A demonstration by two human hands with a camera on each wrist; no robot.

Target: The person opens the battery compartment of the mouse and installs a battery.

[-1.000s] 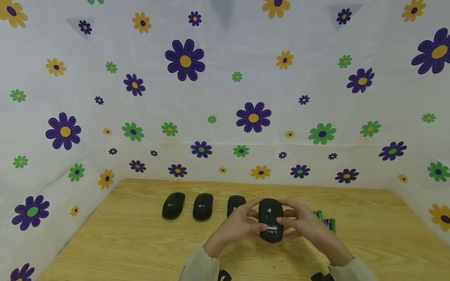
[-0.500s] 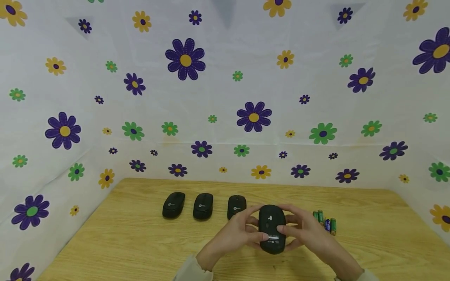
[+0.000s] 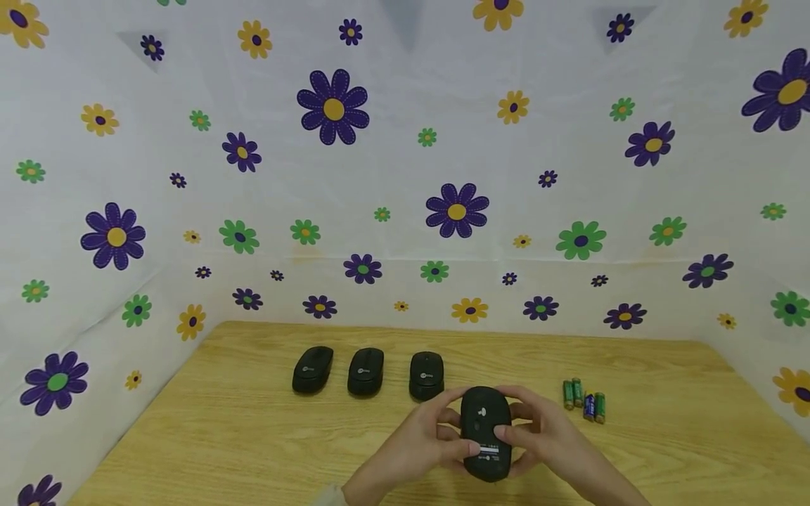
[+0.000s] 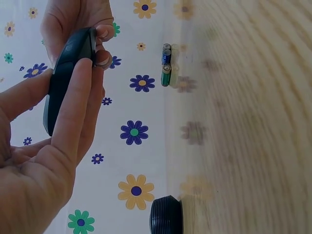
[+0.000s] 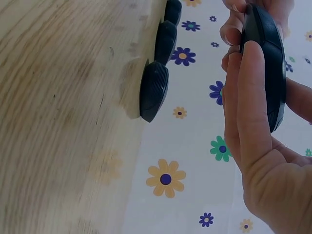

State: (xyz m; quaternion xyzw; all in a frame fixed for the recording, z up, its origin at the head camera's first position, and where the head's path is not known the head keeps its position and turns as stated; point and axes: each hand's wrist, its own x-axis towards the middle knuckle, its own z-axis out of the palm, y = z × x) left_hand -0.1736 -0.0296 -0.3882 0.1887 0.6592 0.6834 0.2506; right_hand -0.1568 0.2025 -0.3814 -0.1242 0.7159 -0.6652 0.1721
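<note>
Between both hands a black computer mouse [image 3: 486, 429] is held above the table, its underside with a white-printed label facing up in the head view. My left hand [image 3: 420, 439] grips its left side, thumb on the underside near the label and fingers beneath. On the opposite side my right hand [image 3: 547, 439] grips it likewise, thumb pressed on the underside. In the left wrist view the mouse [image 4: 68, 78] appears edge-on between thumb and fingers. The right wrist view shows the mouse [image 5: 265, 63] from its other edge, with fingers along its top shell.
Three more black mice stand in a row at the back: a left mouse [image 3: 313, 370], a middle mouse [image 3: 365, 372] and a right mouse [image 3: 427, 375]. Several green and blue batteries [image 3: 584, 400] lie right of the hands. Flowered cloth [image 3: 405, 176] walls the wooden table [image 3: 221, 422].
Both hands have drawn the mouse lower in the head view, toward the person. The right mouse of the row and the batteries have come into fuller view. The grip looks the same.
</note>
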